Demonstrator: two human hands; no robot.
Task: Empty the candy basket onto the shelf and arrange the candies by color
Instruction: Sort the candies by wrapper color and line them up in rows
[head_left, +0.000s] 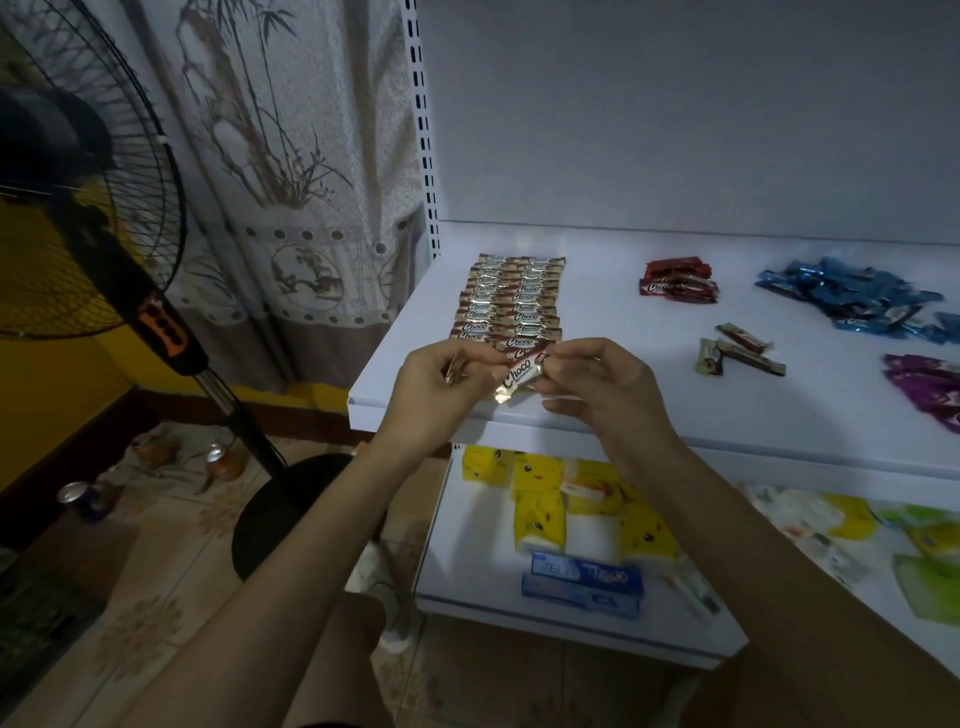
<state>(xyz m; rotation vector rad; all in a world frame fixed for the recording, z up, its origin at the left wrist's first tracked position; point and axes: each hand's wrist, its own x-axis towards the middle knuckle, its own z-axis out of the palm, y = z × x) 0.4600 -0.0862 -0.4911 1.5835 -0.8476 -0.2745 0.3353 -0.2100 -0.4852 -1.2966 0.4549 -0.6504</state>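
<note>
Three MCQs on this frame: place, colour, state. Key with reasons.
1. The gold candy row lies: A) upper shelf, left end B) lower shelf C) floor.
2. The front right pile is: A) green B) purple C) orange.
3. The Choco candy at centre is: A) lying on the shelf B) held between left hand and right hand C) unwrapped.
Key: 1A, the row sits at the shelf's left end. 2B, its wrappers are purple. 3B, fingers of both hands pinch it.
</note>
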